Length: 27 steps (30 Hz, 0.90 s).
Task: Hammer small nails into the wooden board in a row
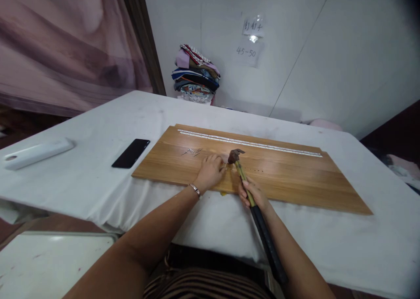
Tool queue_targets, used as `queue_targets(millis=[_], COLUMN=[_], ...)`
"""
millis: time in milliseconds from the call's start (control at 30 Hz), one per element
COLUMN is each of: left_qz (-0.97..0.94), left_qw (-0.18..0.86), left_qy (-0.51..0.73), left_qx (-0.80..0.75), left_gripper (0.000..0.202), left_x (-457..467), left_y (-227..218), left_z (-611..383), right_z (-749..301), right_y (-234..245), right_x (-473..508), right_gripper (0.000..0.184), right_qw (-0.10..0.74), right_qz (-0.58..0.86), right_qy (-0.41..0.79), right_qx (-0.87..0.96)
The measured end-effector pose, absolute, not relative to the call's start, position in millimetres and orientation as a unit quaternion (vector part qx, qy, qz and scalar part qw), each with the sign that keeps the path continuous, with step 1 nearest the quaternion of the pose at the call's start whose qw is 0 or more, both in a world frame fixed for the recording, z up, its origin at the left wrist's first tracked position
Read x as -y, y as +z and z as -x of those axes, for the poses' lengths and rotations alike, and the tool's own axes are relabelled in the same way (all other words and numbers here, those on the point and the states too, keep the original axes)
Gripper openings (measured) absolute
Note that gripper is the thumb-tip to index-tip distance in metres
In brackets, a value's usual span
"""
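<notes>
My right hand (pixel 252 193) is wrapped round the hammer (pixel 243 174), high on its yellowish handle; the black grip runs down toward my body. The rusty claw head is close above the board, just right of my left fingertips. My left hand (pixel 211 170) rests on the wooden board (pixel 295 176) with thumb and finger pinched on what looks like a nail, mostly hidden by the fingers and the hammer head. Loose nails (pixel 190 152) lie left of that hand. A short row of small dark dots (pixel 257 171), nail heads or holes, runs to the right of the hammer.
Two white printed strips (pixel 249 143) lie along the board's far side. A black phone (pixel 131 153) and a long white plastic object (pixel 39 153) are on the white-covered table (pixel 98 128) at left. Folded cloths (pixel 197 73) are stacked against the wall. A pale stool-like surface (pixel 49 264) stands lower left.
</notes>
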State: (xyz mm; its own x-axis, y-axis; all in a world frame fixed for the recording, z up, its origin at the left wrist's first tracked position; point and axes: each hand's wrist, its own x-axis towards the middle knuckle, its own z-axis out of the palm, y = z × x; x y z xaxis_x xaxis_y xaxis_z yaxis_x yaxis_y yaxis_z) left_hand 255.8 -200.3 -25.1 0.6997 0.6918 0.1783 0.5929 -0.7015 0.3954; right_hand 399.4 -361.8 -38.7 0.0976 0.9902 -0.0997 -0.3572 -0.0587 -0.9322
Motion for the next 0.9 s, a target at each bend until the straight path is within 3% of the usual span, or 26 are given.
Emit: queue_targets(millis=[900], left_qz=[-0.908], left_qw=[0.156], left_qy=[0.167], left_qx=[-0.352], left_gripper=[0.010], left_x=[199.7], left_y=[-27.0], left_z=[-255.8], right_z=[-399.4], right_y=[-39.4], right_x=[360.8], right_gripper=[0.045], right_qw=[0.584], right_qz=[0.451], right_qy=[0.577], right_qx=[0.350])
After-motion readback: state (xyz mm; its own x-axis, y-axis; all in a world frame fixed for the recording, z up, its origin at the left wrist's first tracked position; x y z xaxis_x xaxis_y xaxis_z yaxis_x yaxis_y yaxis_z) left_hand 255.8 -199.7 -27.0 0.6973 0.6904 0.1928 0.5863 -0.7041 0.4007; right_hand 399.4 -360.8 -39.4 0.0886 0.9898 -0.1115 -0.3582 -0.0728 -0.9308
